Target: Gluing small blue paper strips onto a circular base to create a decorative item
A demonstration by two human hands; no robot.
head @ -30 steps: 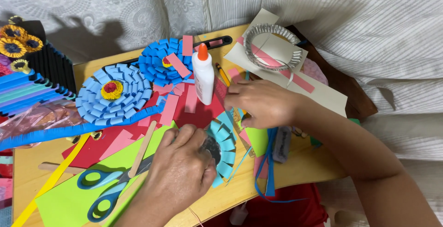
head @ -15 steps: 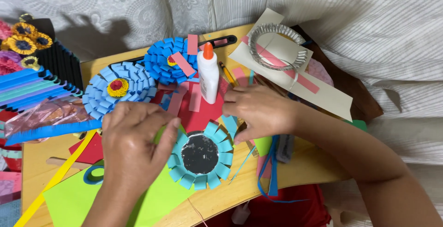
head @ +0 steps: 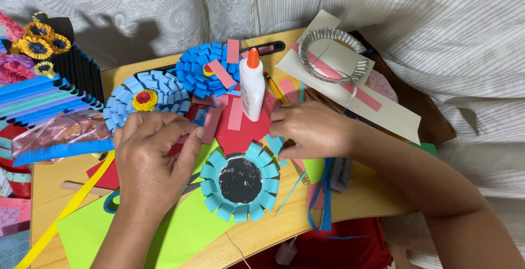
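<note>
Paper rosette (head: 240,180) at centre of a pale wooden board (head: 339,206): a dark, dull disc ringed by short looped strips of teal paper, flat-lying, resting partly on a lime-green sheet (head: 180,230) and just below a red paper polygon (head: 243,129). The left hand (head: 153,159) lies knuckles-up to the left of the rosette, thumb and curled fingers pinching the lower end of a pink paper strip (head: 210,124) — the strip slants up over the red piece. The right hand (head: 311,129) sits at the rosette's upper right, fingers drawn together and bent down over teal strips (head: 275,143) at the rim; whether they grip one cannot be told. Behind the hands stands a white glue bottle (head: 252,88) with an orange cap, upright on the red paper. Two finished rosettes lie beyond it — a light blue one (head: 147,102) with a yellow-and-red fringed centre, and a deeper blue one (head: 208,72) crossed by pink strips. A crinkled foil ring (head: 333,55) rests on cream paper at upper right. Blue scissor handles (head: 112,200) show under the left wrist, and a yellow strip (head: 65,214) runs diagonally at lower left.
</note>
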